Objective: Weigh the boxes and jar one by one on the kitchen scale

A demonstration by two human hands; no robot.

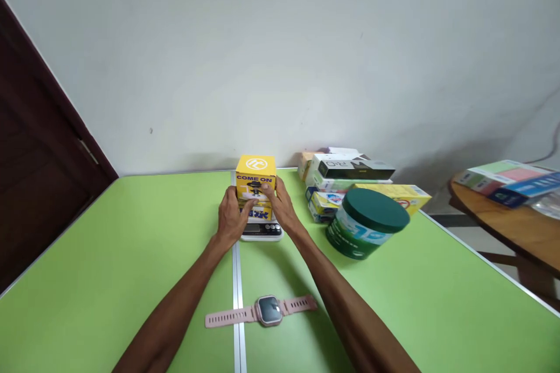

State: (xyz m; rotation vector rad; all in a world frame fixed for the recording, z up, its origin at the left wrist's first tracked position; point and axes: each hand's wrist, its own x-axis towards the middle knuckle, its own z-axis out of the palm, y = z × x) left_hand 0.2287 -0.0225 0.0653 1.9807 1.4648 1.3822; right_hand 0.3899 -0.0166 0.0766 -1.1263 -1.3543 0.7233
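A yellow cardboard box printed "COME ON" stands upright over a small white digital kitchen scale. My left hand is closed around the box's left side, its thumb across the lower front. On the right side my right hand grips the same box, with the thumb on its front face. The scale's dark display and a few buttons show below the box. Whether the printed lower part belongs to a second box, I cannot tell. Nearer to me, a smartwatch with a pink strap lies flat between my forearms.
Right of the scale stands a green tub with a dark lid. Several stacked boxes and a yellow carton sit behind it. The green table meets the wall at the back. A wooden side table holds another box at right.
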